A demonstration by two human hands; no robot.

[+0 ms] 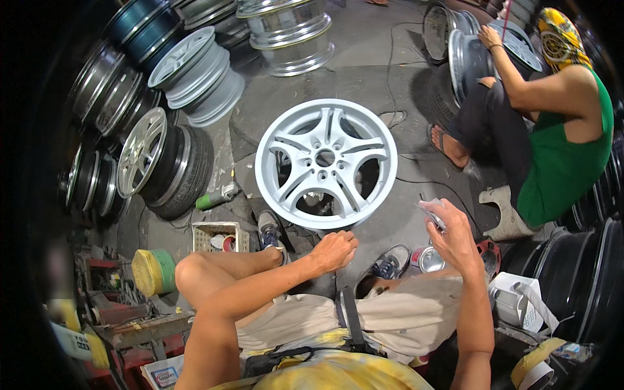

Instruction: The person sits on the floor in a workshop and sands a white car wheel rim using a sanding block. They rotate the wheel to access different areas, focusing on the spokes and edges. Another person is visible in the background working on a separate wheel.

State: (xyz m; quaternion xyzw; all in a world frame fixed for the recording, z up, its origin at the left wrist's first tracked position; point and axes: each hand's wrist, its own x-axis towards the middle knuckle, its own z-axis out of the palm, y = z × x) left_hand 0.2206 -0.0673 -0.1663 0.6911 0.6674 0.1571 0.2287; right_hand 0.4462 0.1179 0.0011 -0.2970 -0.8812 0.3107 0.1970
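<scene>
A light grey-white alloy wheel rim (pixel 350 166) with paired, star-like spokes lies face up in front of me. My left hand (pixel 334 251) is closed, its fingers curled in, just below the wheel's near edge; its palm is hidden, so anything inside does not show. To the right of the wheel, my right hand (pixel 453 235) is raised with thumb and fingers pinched around a thin grey piece (pixel 431 214), which looks like a folded sheet or pad. That hand is apart from the wheel.
A green-and-grey angle grinder (pixel 218 196) lies left of the wheel, near a white plastic basket (pixel 203 239). Stacked wheels (pixel 199 84) line the left and back. A co-worker in green (pixel 572 169) sits at right by other wheels. A tin (pixel 429 259) stands beside my right shoe (pixel 392 261).
</scene>
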